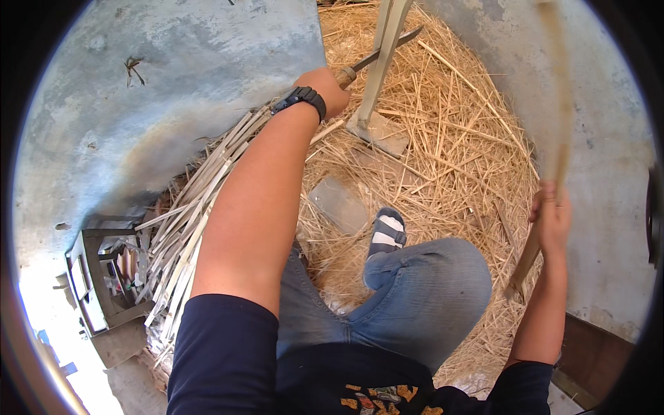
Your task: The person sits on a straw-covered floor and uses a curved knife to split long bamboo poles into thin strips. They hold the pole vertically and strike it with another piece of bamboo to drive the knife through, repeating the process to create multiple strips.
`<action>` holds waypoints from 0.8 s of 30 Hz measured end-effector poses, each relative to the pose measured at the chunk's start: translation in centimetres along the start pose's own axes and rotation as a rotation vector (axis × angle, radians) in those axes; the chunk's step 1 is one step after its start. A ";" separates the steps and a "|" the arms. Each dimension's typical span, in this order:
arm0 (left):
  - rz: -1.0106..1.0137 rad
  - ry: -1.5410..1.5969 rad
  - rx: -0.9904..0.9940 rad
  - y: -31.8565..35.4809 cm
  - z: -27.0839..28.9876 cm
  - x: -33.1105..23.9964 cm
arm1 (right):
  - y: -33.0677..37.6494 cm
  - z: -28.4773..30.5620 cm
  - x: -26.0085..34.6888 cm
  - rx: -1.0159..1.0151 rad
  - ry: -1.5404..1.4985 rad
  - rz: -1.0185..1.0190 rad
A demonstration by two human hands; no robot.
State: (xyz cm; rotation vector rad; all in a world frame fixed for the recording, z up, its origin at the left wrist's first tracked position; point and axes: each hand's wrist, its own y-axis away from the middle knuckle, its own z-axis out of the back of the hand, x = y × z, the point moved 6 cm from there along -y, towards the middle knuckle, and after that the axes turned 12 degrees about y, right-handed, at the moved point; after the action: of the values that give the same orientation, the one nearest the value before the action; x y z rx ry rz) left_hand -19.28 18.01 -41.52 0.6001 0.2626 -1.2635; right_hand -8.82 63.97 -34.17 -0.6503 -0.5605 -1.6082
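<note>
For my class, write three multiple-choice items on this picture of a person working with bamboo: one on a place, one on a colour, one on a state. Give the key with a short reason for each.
1. Where does the pile of flat split strips lie?
A. On the person's left
B. On the person's right
C. Across the person's lap

2. What colour is the wristband on the left arm?
A. Red
B. Black
C. White

3. What is the right hand doing?
A. Resting open on the knee
B. Gripping a long bamboo strip
C. Lying flat on the straw

Key:
1 A: the strips lie beside the left arm, by the concrete floor.
2 B: the band at the wrist, just below the left hand holding the knife, is black.
3 B: the fingers close round the bamboo strip, which rises above the shavings.
</note>
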 end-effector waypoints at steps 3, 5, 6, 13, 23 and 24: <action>0.011 0.009 -0.015 0.2 0.0 0.0 | -0.6 2.2 2.4 -0.181 -0.362 0.142; 0.017 0.038 -0.036 0.7 0.4 0.0 | -0.6 0.8 1.8 -0.210 -0.412 0.143; 0.007 0.033 -0.039 0.6 0.4 -0.2 | -0.9 -0.7 -0.2 -0.224 -0.392 0.132; 0.012 0.026 -0.032 -1.1 -1.4 0.9 | 1.1 -10.8 -10.0 0.219 0.395 0.027; 0.019 0.065 0.002 1.1 -0.2 0.2 | -0.5 -0.6 -0.8 -0.183 -0.382 0.112; 0.020 0.067 0.004 0.9 -0.3 0.2 | -0.4 -1.1 -0.8 -0.202 -0.445 0.123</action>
State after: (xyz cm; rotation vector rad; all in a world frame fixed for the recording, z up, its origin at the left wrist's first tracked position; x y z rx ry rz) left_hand -18.32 18.15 -41.60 0.6482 0.3091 -1.2266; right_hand -9.24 63.86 -35.48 -1.1879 -0.6697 -1.4178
